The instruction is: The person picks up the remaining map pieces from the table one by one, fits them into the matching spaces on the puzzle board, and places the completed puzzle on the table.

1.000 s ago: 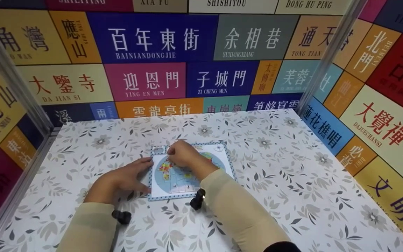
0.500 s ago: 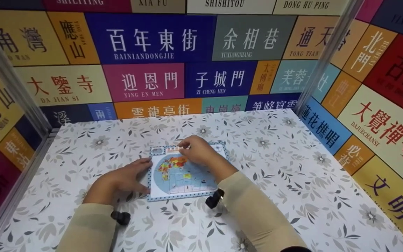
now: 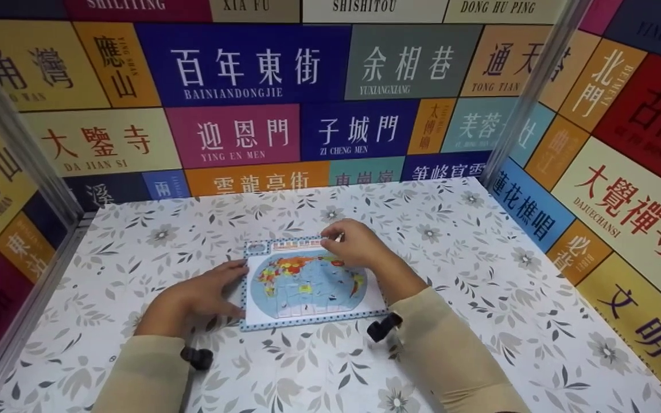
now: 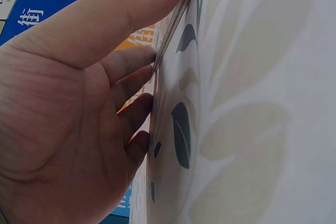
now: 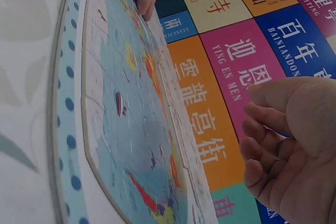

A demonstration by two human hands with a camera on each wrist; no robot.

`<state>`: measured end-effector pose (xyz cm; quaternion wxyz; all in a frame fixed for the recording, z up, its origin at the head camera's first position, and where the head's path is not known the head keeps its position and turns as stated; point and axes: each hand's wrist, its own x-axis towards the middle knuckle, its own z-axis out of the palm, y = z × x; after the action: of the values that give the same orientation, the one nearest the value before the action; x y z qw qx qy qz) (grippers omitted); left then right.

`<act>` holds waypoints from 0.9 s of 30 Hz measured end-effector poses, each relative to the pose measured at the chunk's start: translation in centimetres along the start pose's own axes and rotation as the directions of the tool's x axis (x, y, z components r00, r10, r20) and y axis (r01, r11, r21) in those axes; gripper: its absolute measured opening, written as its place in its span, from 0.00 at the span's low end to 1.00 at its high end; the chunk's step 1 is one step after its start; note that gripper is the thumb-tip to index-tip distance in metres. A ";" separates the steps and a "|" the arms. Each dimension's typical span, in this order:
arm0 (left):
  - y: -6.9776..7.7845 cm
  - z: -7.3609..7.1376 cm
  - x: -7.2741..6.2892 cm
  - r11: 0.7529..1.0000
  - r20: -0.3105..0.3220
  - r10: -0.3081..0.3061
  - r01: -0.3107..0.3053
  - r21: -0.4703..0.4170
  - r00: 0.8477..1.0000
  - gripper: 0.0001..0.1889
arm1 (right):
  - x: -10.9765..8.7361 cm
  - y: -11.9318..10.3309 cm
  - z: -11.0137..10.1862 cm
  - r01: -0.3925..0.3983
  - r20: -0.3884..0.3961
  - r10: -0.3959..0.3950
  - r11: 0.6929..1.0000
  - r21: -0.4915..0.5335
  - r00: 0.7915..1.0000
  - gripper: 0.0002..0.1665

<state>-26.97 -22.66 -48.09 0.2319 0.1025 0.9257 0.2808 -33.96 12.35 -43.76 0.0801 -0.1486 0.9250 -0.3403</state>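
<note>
A flat world map jigsaw puzzle [image 3: 307, 298] in a white board with a blue dotted border lies on the table. Its oval map looks filled with pieces. My left hand [image 3: 195, 295] rests at the board's left edge, thumb and fingers spread and fairly straight; in the left wrist view the thumb touches the board's edge [image 4: 176, 24]. Over the upper right of the puzzle hovers my right hand [image 3: 356, 244], fingers loosely bent. The right wrist view shows nothing between those fingers [image 5: 254, 174], apart from the map surface [image 5: 134, 129]. Part of the map's upper right is hidden beneath that hand.
A white cloth with grey leaves and flowers covers the table [image 3: 193, 229]. Panels of coloured name signs [image 3: 244, 63] rise behind and at both sides, with metal posts at the corners. Black straps [image 3: 385, 327] sit at both wrists.
My right hand has moved to the right across the top of the puzzle, uncovering the middle of the map. The left hand stays at the board's left edge.
</note>
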 end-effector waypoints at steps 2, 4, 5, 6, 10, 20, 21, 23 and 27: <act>0.0 0.0 0.0 1.000 0.005 -0.005 0.005 -0.011 1.000 0.58 | -0.3 0.5 -0.6 -0.020 -0.004 0.020 1.000 -0.004 1.000 0.19; 0.0 -0.1 0.0 1.000 0.005 -0.011 0.011 -0.016 1.000 0.58 | -0.5 1.1 -1.2 -0.033 -0.013 0.033 0.999 -0.008 0.999 0.18; 0.0 -0.1 0.0 1.000 0.005 -0.015 0.016 -0.024 1.000 0.57 | -0.6 1.5 -1.6 -0.042 -0.015 0.042 0.999 -0.009 0.999 0.18; 0.0 -0.1 -0.1 0.999 0.005 -0.019 0.019 -0.032 1.000 0.57 | -0.7 1.8 -1.9 -0.048 -0.019 0.048 0.999 -0.009 0.999 0.18; 0.0 -0.2 -0.4 0.999 0.005 -0.020 0.020 -0.048 1.000 0.58 | -1.2 3.3 -3.2 -0.064 -0.031 0.064 0.998 -0.004 0.997 0.19; -0.4 -0.2 -0.6 0.999 0.001 -0.023 0.023 -0.029 1.000 0.58 | -1.8 5.6 -5.4 -0.085 -0.055 0.086 0.996 0.014 0.995 0.24; -0.4 -0.1 -0.6 0.999 0.000 -0.024 0.024 -0.025 1.000 0.58 | -1.8 5.7 -5.5 -0.092 -0.052 0.093 0.996 0.017 0.994 0.25; -0.3 0.0 -0.4 0.999 0.000 -0.026 0.026 -0.022 1.000 0.58 | -1.9 5.9 -5.6 -0.106 -0.053 0.106 0.994 0.016 0.993 0.24; -0.1 0.2 -0.1 0.999 0.002 -0.027 0.027 -0.033 1.000 0.58 | -2.1 6.2 -5.7 -0.131 -0.059 0.132 0.991 0.015 0.990 0.24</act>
<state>-26.73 -22.69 -48.29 0.2381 0.0863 0.9220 0.2928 -34.83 20.99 -43.40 0.0757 -0.0766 0.9328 -0.3439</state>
